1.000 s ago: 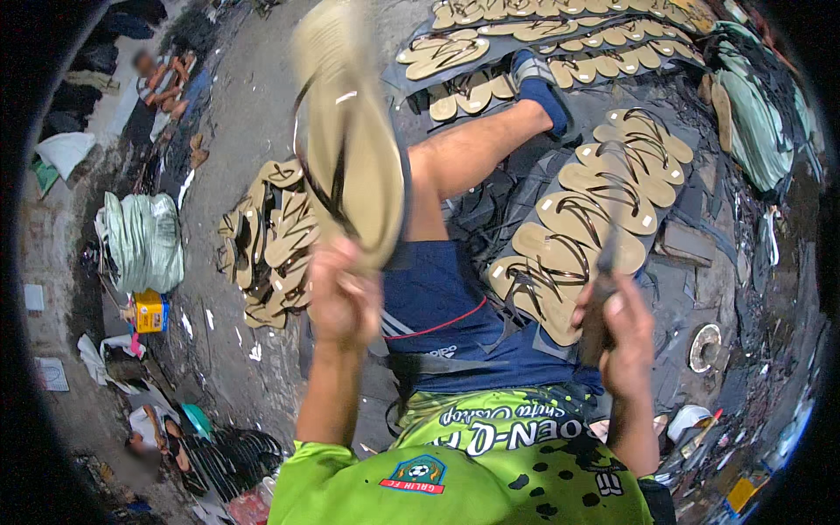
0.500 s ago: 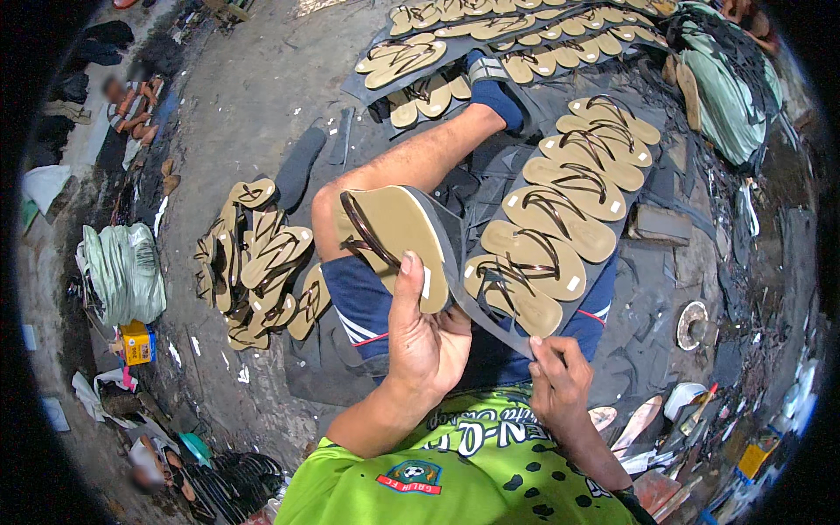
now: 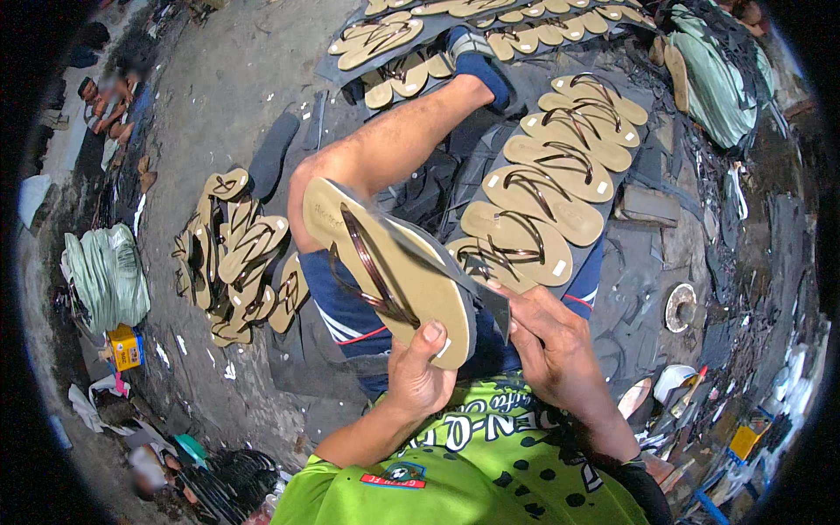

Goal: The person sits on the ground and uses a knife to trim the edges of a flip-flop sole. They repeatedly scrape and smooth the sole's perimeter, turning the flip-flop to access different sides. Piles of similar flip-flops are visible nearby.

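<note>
My left hand (image 3: 420,376) is closed on the heel end of a tan flip-flop (image 3: 429,306) with shiny brown straps. Its thumb presses on the footbed beside a small white label, and the toe end points up and away to the left. A thin dark grey strip (image 3: 496,308) runs down along the sole's right edge. My right hand (image 3: 560,337) pinches that strip close to the flip-flop's right side. Whether the strip is still joined to the sole is hidden from me. Beyond the right hand, tan flip-flops (image 3: 516,245) overlap in a row on a dark sheet over my leg.
A loose heap of flip-flops (image 3: 254,249) lies on the floor at left. More rows (image 3: 525,39) are laid out at the far side. Around me are a brick-like block (image 3: 647,207), a round metal piece (image 3: 681,308), green bundles (image 3: 105,271) and a seated person (image 3: 107,109).
The flip-flop has turned and come lower, so its footbed faces me more. My right hand has moved up toward its edge, and less strip stretches between them.
</note>
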A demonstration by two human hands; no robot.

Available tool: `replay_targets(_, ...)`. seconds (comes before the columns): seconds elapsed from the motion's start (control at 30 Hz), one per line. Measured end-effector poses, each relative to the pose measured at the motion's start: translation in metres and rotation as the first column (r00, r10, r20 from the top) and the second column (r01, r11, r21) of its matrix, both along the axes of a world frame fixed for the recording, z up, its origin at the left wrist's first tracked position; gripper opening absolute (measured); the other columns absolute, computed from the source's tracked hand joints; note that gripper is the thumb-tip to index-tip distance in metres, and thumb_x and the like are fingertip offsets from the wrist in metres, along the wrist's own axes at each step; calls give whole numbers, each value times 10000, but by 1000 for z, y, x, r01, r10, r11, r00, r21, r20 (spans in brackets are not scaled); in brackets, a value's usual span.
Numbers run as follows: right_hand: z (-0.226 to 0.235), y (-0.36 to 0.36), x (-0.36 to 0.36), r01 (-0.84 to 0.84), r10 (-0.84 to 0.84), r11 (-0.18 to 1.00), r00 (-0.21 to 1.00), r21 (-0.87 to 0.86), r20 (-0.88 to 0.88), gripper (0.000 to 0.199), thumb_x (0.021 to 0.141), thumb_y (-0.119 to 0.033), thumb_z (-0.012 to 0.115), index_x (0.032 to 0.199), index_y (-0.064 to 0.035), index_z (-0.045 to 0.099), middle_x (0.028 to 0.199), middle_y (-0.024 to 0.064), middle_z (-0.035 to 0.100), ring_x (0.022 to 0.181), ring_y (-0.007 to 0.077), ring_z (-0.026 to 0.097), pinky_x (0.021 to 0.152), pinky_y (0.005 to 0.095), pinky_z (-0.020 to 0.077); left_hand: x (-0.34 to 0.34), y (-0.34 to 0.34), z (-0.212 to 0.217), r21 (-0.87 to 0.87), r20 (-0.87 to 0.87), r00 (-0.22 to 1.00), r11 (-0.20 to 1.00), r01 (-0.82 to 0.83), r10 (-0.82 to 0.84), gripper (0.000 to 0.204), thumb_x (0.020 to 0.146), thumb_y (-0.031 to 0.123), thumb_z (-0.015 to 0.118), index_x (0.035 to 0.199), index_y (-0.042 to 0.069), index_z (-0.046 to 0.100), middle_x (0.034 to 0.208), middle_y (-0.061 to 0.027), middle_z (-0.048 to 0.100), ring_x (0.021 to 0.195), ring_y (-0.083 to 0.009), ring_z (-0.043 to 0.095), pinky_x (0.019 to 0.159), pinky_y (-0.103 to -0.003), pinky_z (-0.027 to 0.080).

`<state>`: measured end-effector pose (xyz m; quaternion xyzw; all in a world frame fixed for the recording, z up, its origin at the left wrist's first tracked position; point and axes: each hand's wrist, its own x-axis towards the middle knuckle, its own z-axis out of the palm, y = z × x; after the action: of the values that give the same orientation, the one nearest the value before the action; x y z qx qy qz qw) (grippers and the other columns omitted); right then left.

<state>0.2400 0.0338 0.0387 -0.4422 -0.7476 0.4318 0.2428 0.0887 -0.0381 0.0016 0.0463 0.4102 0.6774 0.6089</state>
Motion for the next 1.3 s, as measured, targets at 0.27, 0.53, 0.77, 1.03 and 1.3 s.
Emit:
replay_targets(0.27, -12, 6, -13, -44, 44, 999, 998, 6, -55, 509, 806, -9, 556, 1296, -149, 562, 845, 99, 572, 718, 275, 614, 610, 390, 495, 0, -18, -7, -47, -35, 993, 993, 111, -112, 710, 741, 230, 730, 1329, 28, 389, 1182, -89, 547, 1111, -200, 546, 951, -332, 450)
replay_targets(0.53, -28, 25, 12, -93, -463, 714, 681, -694, -568, 393, 991, -351, 440, 1123, -4, 569, 928, 102, 629, 734, 175, 601, 672, 315, 509, -101, -50, 8, 70, -171, 984, 997, -38, 50, 522, 822, 345, 613, 1221, 37, 477, 1048, -94, 614, 922, -181, 617, 782, -307, 538)
replay_targets(0.77, -54, 58, 113, 338, -815, 575, 310, -745, -489, 400, 972, -434, 475, 1083, -54, 531, 808, 23, 533, 673, 137, 498, 593, 231, 432, -149, -28, -4, 123, 44, 937, 929, -349, 346, 291, 935, 244, 561, 1087, -4, 570, 924, -82, 651, 807, -143, 601, 707, -269, 509)
replay_targets(1.03, -59, 0, 104, 579, -926, 378, 236, -722, -295, 389, 974, -436, 460, 1015, -54, 515, 854, 50, 552, 701, 139, 542, 611, 284, 502, 41, 42, -130, -482, 253, 958, 841, 246, -136, 281, 798, 297, 699, 1025, 161, 606, 1002, -2, 569, 919, -160, 473, 952, -366, 344)
replay_targets(1.3, -72, -38, 79, 304, -890, 443, 263, -843, -373, 480, 958, -476, 467, 1213, -71, 488, 775, 41, 514, 664, 156, 524, 605, 316, 473, 30, 96, -83, -159, 357, 922, 963, 219, -151, 486, 905, 387, 599, 1281, 97, 498, 1251, -82, 575, 1141, -235, 558, 934, -384, 482)
